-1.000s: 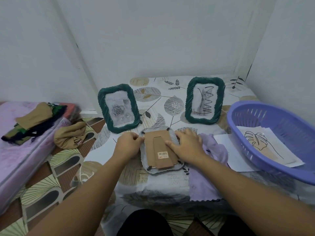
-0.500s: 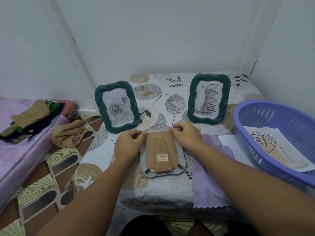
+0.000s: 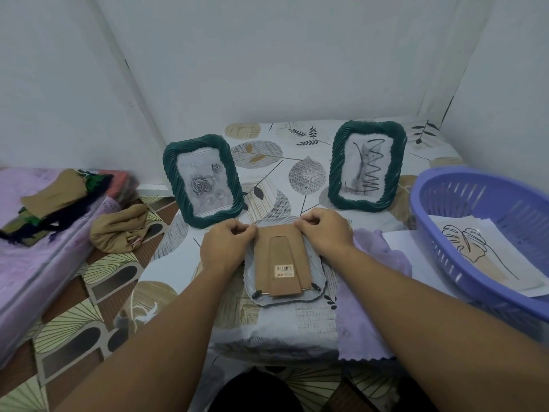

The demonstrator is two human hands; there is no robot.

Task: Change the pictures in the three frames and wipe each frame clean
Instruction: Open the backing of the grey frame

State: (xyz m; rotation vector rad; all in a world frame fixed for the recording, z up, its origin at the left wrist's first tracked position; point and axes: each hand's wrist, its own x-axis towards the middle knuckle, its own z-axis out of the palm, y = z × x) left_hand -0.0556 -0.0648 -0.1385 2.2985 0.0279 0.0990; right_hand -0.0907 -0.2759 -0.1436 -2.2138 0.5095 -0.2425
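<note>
A third frame (image 3: 315, 270) lies face down on the table in front of me, its brown backing board and folded stand upward. My left hand (image 3: 224, 248) pinches at the board's top left corner, and my right hand (image 3: 323, 233) pinches at its top right corner. Behind it stand two green frames: the left frame (image 3: 203, 179) holds a rose picture, the right frame (image 3: 367, 165) a cat drawing. A purple cloth (image 3: 372, 295) lies under my right forearm. Loose pictures, one a leaf drawing (image 3: 463, 243), lie in the purple basket (image 3: 451, 203).
The low table (image 3: 285, 162) has a leaf-patterned cover and stands in a wall corner. A white sheet (image 3: 398, 242) lies beside the basket. To the left, a tan cloth (image 3: 118, 230) lies on the floor and folded clothes (image 3: 59, 197) lie on a purple mattress.
Both hands have slid from the middle of the backing board up to its top corners. The camera has moved slightly, and the frames have not shifted.
</note>
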